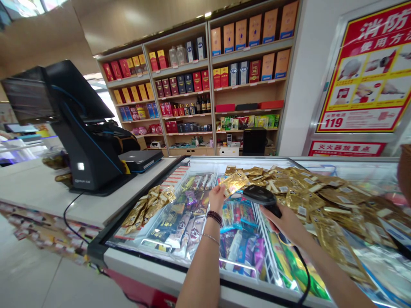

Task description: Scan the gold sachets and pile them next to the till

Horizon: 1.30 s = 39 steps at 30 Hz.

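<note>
- Two hands worked above the freezer (240, 160): our left hand (217, 197) pinched a gold sachet (234, 183).
- Our right hand (284, 223) clamped a black scanner (259, 195), just beside the sachet.

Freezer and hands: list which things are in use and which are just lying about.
In use:
left hand holding a gold foil packet
right hand gripping a black handheld barcode scanner
its black cable

Just lying about:
other gold packets
chest freezer
point-of-sale terminal
wall shelves of boxed goods
</note>
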Each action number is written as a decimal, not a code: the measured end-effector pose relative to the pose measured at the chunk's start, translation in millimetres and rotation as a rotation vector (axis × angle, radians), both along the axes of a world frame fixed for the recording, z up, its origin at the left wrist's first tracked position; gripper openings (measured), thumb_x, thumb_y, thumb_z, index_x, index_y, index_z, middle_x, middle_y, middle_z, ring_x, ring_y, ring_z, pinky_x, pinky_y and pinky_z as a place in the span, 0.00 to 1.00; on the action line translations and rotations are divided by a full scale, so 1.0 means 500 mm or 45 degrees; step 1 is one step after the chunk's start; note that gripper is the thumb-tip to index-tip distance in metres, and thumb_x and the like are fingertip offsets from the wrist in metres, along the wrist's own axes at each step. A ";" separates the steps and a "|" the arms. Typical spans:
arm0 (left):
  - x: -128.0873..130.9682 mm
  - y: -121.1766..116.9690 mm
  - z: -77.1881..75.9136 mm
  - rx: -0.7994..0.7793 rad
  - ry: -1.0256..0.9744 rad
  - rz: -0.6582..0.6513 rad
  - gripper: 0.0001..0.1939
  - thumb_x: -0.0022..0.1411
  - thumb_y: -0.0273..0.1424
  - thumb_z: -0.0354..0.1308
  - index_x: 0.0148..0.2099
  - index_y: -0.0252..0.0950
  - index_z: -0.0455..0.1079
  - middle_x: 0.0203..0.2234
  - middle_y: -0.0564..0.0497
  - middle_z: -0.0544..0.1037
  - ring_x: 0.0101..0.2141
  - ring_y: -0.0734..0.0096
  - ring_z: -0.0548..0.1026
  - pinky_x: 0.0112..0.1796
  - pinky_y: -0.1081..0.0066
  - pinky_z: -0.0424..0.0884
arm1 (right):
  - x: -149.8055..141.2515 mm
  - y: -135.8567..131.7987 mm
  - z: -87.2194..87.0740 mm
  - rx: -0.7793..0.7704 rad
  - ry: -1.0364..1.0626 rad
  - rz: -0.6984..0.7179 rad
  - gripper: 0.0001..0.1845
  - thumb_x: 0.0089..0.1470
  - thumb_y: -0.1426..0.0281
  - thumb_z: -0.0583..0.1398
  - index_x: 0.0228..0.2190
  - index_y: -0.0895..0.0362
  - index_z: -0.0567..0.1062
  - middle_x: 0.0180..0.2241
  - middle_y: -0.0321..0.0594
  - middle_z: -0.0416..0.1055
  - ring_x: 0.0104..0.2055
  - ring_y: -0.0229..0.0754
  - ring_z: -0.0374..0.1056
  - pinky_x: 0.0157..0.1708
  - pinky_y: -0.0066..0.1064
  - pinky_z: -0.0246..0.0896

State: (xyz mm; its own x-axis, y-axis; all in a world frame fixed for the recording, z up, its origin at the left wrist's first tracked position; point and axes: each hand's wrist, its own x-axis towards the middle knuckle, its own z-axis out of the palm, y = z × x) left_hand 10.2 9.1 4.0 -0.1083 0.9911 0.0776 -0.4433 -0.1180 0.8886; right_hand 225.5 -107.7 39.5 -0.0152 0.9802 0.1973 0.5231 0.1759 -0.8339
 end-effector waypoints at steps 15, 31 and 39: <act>-0.002 0.002 -0.001 -0.023 0.044 -0.011 0.16 0.56 0.40 0.69 0.40 0.33 0.80 0.32 0.46 0.84 0.34 0.65 0.82 0.42 0.63 0.78 | -0.005 -0.012 0.002 0.019 0.003 0.025 0.23 0.56 0.46 0.58 0.23 0.50 0.67 0.10 0.31 0.65 0.13 0.40 0.61 0.22 0.34 0.57; 0.003 -0.008 0.012 -0.072 0.018 0.069 0.14 0.55 0.39 0.71 0.36 0.33 0.79 0.28 0.48 0.83 0.30 0.68 0.81 0.37 0.68 0.78 | -0.008 -0.010 -0.011 0.055 -0.040 0.016 0.25 0.58 0.46 0.58 0.21 0.50 0.66 0.10 0.32 0.65 0.14 0.40 0.61 0.23 0.33 0.57; -0.052 -0.037 0.007 -0.113 0.041 0.158 0.17 0.54 0.33 0.70 0.46 0.35 0.74 0.30 0.49 0.82 0.32 0.67 0.81 0.37 0.68 0.79 | -0.050 0.036 -0.006 -0.010 0.379 0.128 0.27 0.53 0.45 0.64 0.19 0.52 0.68 0.10 0.33 0.63 0.13 0.36 0.56 0.18 0.31 0.51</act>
